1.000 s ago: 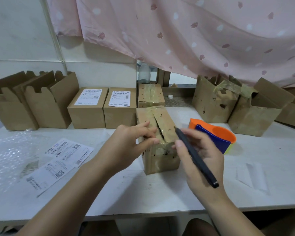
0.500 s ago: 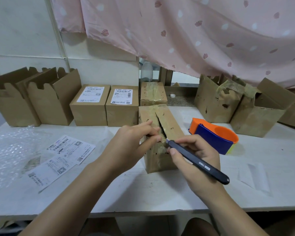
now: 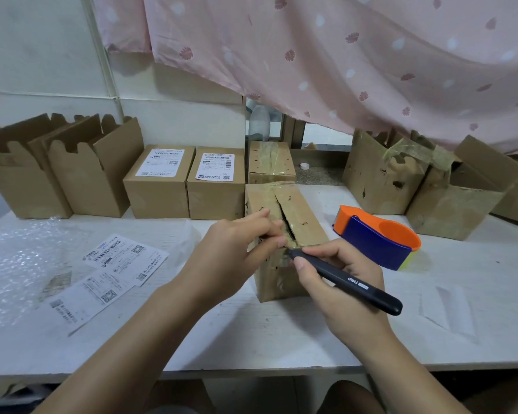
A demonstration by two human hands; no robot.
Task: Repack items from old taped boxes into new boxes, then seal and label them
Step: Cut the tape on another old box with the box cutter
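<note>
From the head camera, an old taped box (image 3: 299, 213) stood upright in the middle of the white table (image 3: 281, 339), its brown tape wrinkled and its top seam split open in a dark slit that ran from the far edge to the near edge. The left hand (image 3: 231, 252) rested on the near left corner of that box, fingers curled, thumb and forefinger pinching at the top edge beside the slit. The right hand (image 3: 341, 279) was wrapped round a black pen-style cutter (image 3: 350, 282) with "deli" printed on its barrel; the cutter's tip met the near top edge of the box, just beside the left fingertips, and its back end pointed toward the person's right.

Just right of the box lay an orange and blue tape dispenser (image 3: 374, 237). Behind the box stood a second taped box (image 3: 269, 159), closed. To its left, side by side, were two sealed cartons, one (image 3: 159, 183) and another (image 3: 216, 186), each with a white shipping label on top. Further left stood two new open cartons (image 3: 93, 174), flaps up. At the right rear, two worn boxes (image 3: 380, 177) stood open with loose tape hanging between them.

On the near left of the table lay loose shipping labels (image 3: 108, 276), partly on a sheet of bubble wrap (image 3: 15, 264). A pale strip of paper (image 3: 455, 306) lay on the right side. A pink patterned curtain (image 3: 341, 55) hung across the top
</note>
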